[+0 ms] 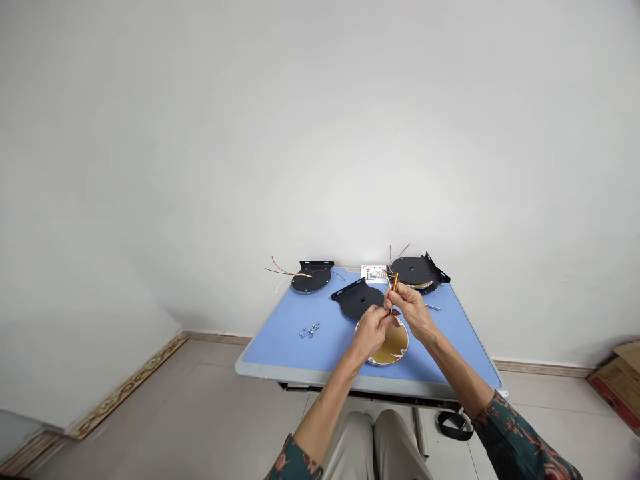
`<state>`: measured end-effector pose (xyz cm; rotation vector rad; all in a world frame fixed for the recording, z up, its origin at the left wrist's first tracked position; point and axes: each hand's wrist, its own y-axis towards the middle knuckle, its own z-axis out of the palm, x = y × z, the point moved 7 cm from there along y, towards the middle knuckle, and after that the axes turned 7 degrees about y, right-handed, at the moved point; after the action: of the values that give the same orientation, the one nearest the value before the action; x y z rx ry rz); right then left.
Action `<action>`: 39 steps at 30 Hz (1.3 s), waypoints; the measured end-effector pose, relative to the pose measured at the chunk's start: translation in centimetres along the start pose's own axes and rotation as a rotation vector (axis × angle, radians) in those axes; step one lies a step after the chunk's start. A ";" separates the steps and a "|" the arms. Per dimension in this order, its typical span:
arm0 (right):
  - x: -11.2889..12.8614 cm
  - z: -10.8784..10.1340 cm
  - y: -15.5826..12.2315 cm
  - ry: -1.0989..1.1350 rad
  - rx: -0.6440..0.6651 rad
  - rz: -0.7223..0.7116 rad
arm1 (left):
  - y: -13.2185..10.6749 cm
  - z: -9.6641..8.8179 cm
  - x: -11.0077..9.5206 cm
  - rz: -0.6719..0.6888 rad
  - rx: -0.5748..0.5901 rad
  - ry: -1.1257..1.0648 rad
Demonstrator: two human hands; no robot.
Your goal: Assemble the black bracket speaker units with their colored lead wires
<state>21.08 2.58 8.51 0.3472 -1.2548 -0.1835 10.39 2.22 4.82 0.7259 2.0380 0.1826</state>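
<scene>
My left hand [371, 332] and my right hand [409, 308] are close together above the blue tabletop, and both fingers pinch a thin bundle of coloured wires [394, 292] with yellow and red insulation. Just below my hands lies a round gold-coloured disc [395, 345], partly hidden by my left hand. A black round plate with a bracket [356, 300] sits just beyond my left hand. Two similar plates lie further back: one [311, 280] with red and green leads, one [415, 271] resting on a gold disc.
A small pile of metal screws and nuts [310, 330] lies on the blue table [295, 353]. A printed sheet [374, 273] is at the back, and a thin metal piece [433, 307] is at right. A cardboard box [620, 380] stands on the floor at right, with a black strap [454, 425] under the table.
</scene>
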 end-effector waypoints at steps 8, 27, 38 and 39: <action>0.4 0.3 -0.5 0.011 -0.141 -0.022 | 0.8 2.0 1.3 -0.125 -0.083 -0.493; 0.7 1.6 -1.2 0.060 0.182 0.107 | 2.2 -5.5 -3.1 0.078 0.128 -0.332; -0.6 2.0 -2.4 0.103 0.338 0.247 | 2.4 -4.7 -2.3 -0.013 0.060 -0.588; -0.7 1.9 -2.5 0.082 0.289 0.228 | 2.3 -4.7 -2.0 -0.022 0.014 -0.586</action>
<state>19.20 0.17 7.54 0.4516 -1.2301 0.2075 8.33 3.71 9.85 0.6695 1.4873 -0.0558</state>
